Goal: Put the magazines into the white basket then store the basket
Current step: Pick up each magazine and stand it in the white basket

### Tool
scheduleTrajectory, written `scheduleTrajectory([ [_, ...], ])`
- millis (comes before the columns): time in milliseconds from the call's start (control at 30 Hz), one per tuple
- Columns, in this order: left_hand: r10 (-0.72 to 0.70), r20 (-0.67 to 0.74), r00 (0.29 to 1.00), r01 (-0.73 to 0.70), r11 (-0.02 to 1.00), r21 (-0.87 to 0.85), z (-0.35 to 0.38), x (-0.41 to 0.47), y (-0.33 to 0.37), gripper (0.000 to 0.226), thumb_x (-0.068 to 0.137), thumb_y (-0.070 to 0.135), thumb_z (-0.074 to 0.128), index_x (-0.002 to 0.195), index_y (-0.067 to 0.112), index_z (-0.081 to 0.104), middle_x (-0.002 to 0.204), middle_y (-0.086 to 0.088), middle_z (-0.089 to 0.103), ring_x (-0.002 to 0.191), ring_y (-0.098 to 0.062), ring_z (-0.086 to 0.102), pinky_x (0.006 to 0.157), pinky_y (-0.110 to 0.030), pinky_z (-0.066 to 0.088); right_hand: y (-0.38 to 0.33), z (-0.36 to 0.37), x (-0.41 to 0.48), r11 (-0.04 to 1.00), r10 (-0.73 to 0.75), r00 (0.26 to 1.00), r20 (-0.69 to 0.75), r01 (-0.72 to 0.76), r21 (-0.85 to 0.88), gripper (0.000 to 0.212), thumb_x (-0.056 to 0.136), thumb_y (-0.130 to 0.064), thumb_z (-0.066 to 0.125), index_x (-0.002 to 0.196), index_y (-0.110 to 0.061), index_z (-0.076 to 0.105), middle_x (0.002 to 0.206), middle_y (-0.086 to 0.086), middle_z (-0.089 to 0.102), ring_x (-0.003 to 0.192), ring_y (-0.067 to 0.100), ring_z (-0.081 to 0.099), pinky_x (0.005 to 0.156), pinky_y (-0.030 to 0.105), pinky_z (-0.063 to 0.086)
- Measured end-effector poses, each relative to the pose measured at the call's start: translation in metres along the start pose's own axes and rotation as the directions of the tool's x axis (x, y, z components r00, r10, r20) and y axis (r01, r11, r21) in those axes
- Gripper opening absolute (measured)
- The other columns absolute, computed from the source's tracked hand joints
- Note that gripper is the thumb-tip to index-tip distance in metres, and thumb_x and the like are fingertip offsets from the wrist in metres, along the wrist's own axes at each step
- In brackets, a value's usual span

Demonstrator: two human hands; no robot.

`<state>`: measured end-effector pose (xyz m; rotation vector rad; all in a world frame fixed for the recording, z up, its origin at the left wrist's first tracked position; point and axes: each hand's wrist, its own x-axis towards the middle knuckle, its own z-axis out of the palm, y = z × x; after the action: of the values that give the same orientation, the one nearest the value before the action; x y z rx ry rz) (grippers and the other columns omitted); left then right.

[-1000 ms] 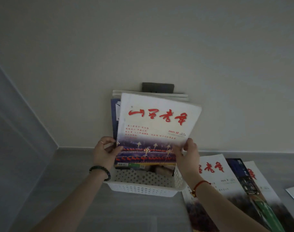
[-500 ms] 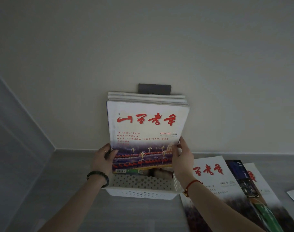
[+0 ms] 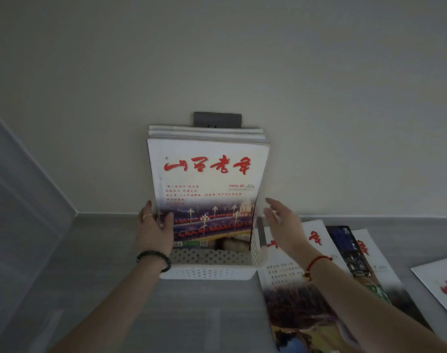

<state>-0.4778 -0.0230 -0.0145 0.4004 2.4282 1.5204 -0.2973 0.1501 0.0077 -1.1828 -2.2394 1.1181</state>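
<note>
Pale wall (image 3: 217,59) backs the grey bench (image 3: 97,276) where the white basket (image 3: 209,272) holds upright magazines (image 3: 207,132), the left hand (image 3: 156,233) pinching the front magazine (image 3: 207,184) at its left edge while the right hand (image 3: 281,221) hovers beside it, fingers spread, holding nothing.

I see a dark beaded bracelet (image 3: 152,253) at the left wrist, a thin ring (image 3: 147,216) on the left grip (image 3: 156,233), and a red cord bracelet (image 3: 317,259) at the right wrist.

Basket (image 3: 209,272) on desk (image 3: 115,289), before wall (image 3: 319,98).
Magazines (image 3: 204,174) are stood upright in it; further magazines (image 3: 293,289) are laid flat on the desk to its right.
</note>
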Motion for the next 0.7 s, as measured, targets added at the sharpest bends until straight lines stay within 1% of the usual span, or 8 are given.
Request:
scheduleTrajectory([
  [133, 0.263, -0.261, 0.929, -0.290, 0.954, -0.071, 0.027, -0.062, 0.028, 0.042, 0.086, 0.016, 0.053, 0.127, 0.010, 0.042, 0.131, -0.011, 0.047, 0.120, -0.024, 0.046, 0.102, -0.027, 0.034, 0.064, -0.058, -0.013, 0.975, 0.161, 0.987, -0.021, -0.163, -0.151, 0.047, 0.089, -0.022, 0.055, 0.133, -0.015, 0.043, 0.127, 0.013, 0.054, 0.100, 0.028, 0.058, 0.073, 0.033, 0.050],
  [233, 0.356, -0.164, 0.920, -0.387, 0.892, -0.234, 0.059, -0.113, 0.041, 0.034, 0.088, 0.011, 0.051, 0.121, 0.011, 0.045, 0.120, -0.003, 0.051, 0.115, -0.013, 0.048, 0.099, -0.023, 0.037, 0.107, -0.080, -0.034, 0.935, 0.239, 0.970, -0.046, -0.242, -0.259, 0.046, 0.084, -0.020, 0.062, 0.125, -0.006, 0.048, 0.121, 0.017, 0.059, 0.096, 0.028, 0.056, 0.073, 0.028, 0.040],
  [300, 0.447, -0.088, 0.890, -0.452, 0.842, -0.294, 0.073, -0.148, 0.039, 0.032, 0.088, 0.009, 0.050, 0.116, 0.023, 0.045, 0.110, 0.010, 0.052, 0.104, 0.007, 0.050, 0.091, -0.010, 0.038, 0.129, -0.088, -0.057, 0.920, 0.265, 0.962, -0.072, -0.275, -0.280, 0.049, 0.079, -0.019, 0.066, 0.123, -0.005, 0.049, 0.118, 0.017, 0.060, 0.100, 0.031, 0.057, 0.075, 0.028, 0.038],
  [367, 0.495, 0.047, 0.867, -0.456, 0.829, -0.326, 0.084, -0.178, 0.030, 0.032, 0.088, 0.012, 0.050, 0.110, 0.035, 0.045, 0.108, 0.015, 0.054, 0.101, 0.010, 0.052, 0.088, -0.005, 0.039, 0.145, -0.096, -0.076, 0.918, 0.292, 0.955, -0.059, -0.297, -0.264, 0.054, 0.077, -0.019, 0.069, 0.125, -0.007, 0.047, 0.122, 0.016, 0.058, 0.108, 0.032, 0.055, 0.082, 0.032, 0.042],
  [433, 0.395, 0.261, 0.881, -0.298, 0.891, -0.343, 0.095, -0.203, 0.016, 0.029, 0.089, 0.015, 0.049, 0.106, 0.038, 0.046, 0.110, 0.012, 0.058, 0.106, 0.005, 0.054, 0.090, -0.009, 0.043, 0.157, -0.098, -0.091, 0.914, 0.315, 0.949, -0.016, -0.307, -0.265, 0.057, 0.076, -0.020, 0.070, 0.126, -0.008, 0.046, 0.124, 0.014, 0.057, 0.113, 0.031, 0.054, 0.088, 0.033, 0.043],
  [533, 0.031, 0.503, 0.864, 0.060, 0.985, -0.162, 0.114, -0.224, -0.002, 0.031, 0.091, 0.027, 0.045, 0.122, 0.030, 0.042, 0.134, 0.001, 0.047, 0.123, -0.013, 0.046, 0.104, -0.030, 0.039, 0.164, -0.093, -0.100, 0.926, 0.313, 0.949, -0.036, -0.314, -0.211, 0.052, 0.075, -0.020, 0.072, 0.121, -0.009, 0.050, 0.120, 0.011, 0.060, 0.110, 0.029, 0.056, 0.083, 0.030, 0.044],
  [633, -0.242, 0.477, 0.845, 0.246, 0.968, 0.055, 0.126, -0.228, -0.009, 0.058, 0.091, 0.031, 0.044, 0.142, 0.016, 0.019, 0.149, -0.005, 0.027, 0.133, -0.022, 0.033, 0.108, -0.033, 0.029, 0.164, -0.087, -0.103, 0.921, 0.389, 0.921, 0.032, -0.387, -0.039, 0.046, 0.074, -0.019, 0.071, 0.117, -0.009, 0.054, 0.116, 0.009, 0.063, 0.106, 0.027, 0.058, 0.084, 0.031, 0.045],
  [700, -0.310, 0.420, 0.853, 0.342, 0.940, -0.001, 0.128, -0.222, -0.011, 0.059, 0.089, 0.025, 0.049, 0.140, 0.011, 0.022, 0.144, -0.009, 0.037, 0.130, -0.026, 0.039, 0.107, -0.037, 0.035, 0.165, -0.087, -0.106, 0.906, 0.418, 0.903, 0.103, -0.423, 0.033, 0.045, 0.077, -0.019, 0.069, 0.118, -0.010, 0.056, 0.118, 0.009, 0.062, 0.107, 0.027, 0.058, 0.086, 0.030, 0.044],
])
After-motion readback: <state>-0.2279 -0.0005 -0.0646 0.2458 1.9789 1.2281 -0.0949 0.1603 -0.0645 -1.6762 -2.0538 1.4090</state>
